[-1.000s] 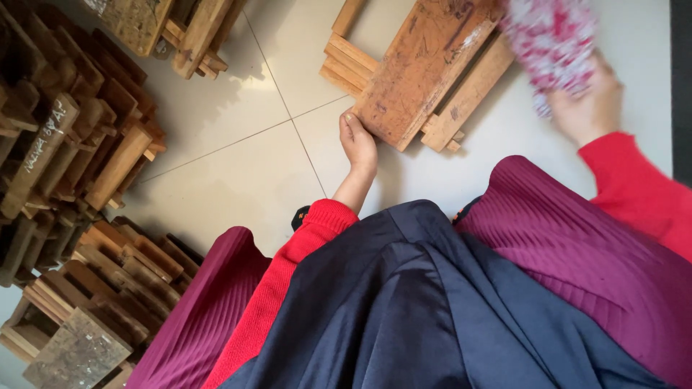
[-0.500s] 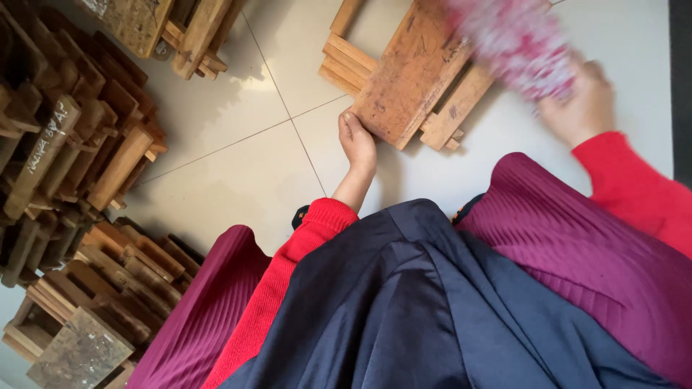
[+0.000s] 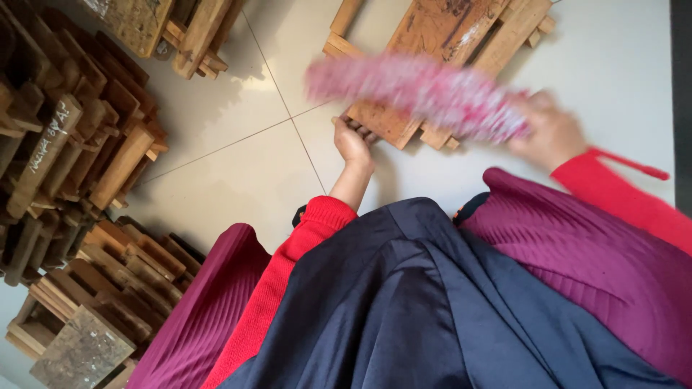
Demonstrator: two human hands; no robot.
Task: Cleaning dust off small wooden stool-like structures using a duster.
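Under my two hands sits the wooden block (image 3: 440, 43) on the pale tiled floor (image 3: 238, 166). Left hand (image 3: 353, 142) is curled around its near corner, fingers wrapped under the edge. Right hand (image 3: 551, 133) is closed around a fluffy pink duster (image 3: 425, 94), blurred, lying across the block between both hands. Off past my left hand, stacks of more wooden blocks (image 3: 79, 144).

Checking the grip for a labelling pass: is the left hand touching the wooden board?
Touching. The head view shows the left hand with its fingers curled on the near edge of the wooden board.
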